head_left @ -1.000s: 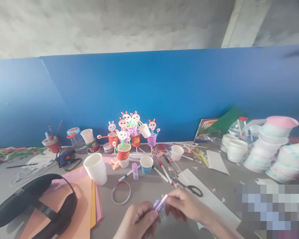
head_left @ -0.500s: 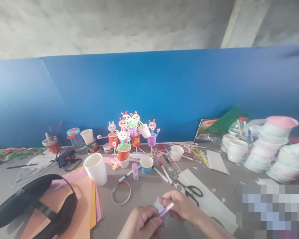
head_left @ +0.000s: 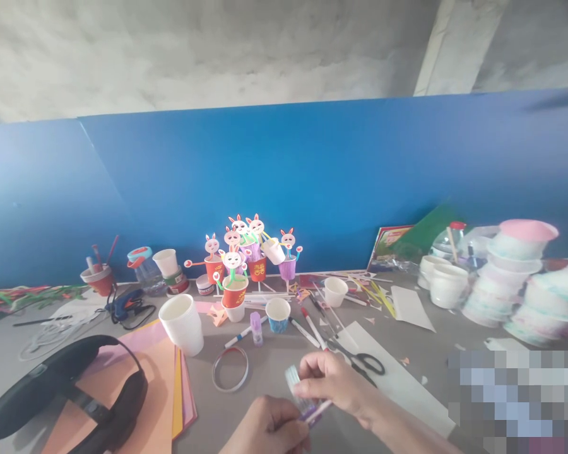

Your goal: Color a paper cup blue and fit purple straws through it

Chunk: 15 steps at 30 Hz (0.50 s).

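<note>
At the bottom centre my left hand point(head_left: 267, 429) is curled closed, gripping the lower end of a small purple and white stick-like thing point(head_left: 312, 413). Just above it my right hand point(head_left: 334, 384) pinches a small white ribbed piece point(head_left: 293, 380) at the thing's upper end. Both hands hover over the grey table point(head_left: 274, 372). Black-handled scissors point(head_left: 360, 361) lie just behind my right hand. A tape ring point(head_left: 230, 369) lies to the left of the hands.
Paper-cup bunny figures point(head_left: 246, 258) stand against the blue wall. White cups point(head_left: 182, 323), a blue cup point(head_left: 278, 314), markers point(head_left: 312, 328), a glue gun point(head_left: 125, 304), coloured paper sheets point(head_left: 165, 378), a black headset point(head_left: 61, 388) and stacked bowls point(head_left: 515, 277) crowd the table.
My hands have shifted slightly. The purple stick has tipped lower, and my right hand has risen with its fingers now on the white ribbed piece. The view has dropped a little.
</note>
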Tool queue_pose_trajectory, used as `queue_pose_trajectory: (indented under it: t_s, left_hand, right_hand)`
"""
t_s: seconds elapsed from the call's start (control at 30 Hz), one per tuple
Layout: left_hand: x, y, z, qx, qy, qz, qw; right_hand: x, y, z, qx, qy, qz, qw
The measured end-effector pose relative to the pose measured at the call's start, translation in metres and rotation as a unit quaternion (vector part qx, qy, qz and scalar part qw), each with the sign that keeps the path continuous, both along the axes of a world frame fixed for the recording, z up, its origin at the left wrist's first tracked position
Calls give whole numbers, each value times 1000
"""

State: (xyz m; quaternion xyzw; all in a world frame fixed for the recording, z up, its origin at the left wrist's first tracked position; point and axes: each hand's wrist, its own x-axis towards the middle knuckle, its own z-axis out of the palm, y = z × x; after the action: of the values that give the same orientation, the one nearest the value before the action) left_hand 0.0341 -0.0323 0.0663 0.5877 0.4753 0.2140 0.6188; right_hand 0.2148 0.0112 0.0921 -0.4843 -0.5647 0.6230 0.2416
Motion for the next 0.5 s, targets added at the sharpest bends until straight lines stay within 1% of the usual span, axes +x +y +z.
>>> queue_pose_trajectory:
  t_s: [0.2, 0.33, 0.5]
  left_hand:
    - [-3, 3, -1, -26, -11, -17, 999]
    - [-1, 2, -1, -32, -8, -2, 999]
    - [1, 2, -4, -47, -33, 7, 998]
  right_hand:
    - [-3, 0, 2, 47, -10, -4, 999]
    - [-5, 3, 7, 70, -3, -5, 998]
    - [-6, 2, 11, 88, 3, 4, 996]
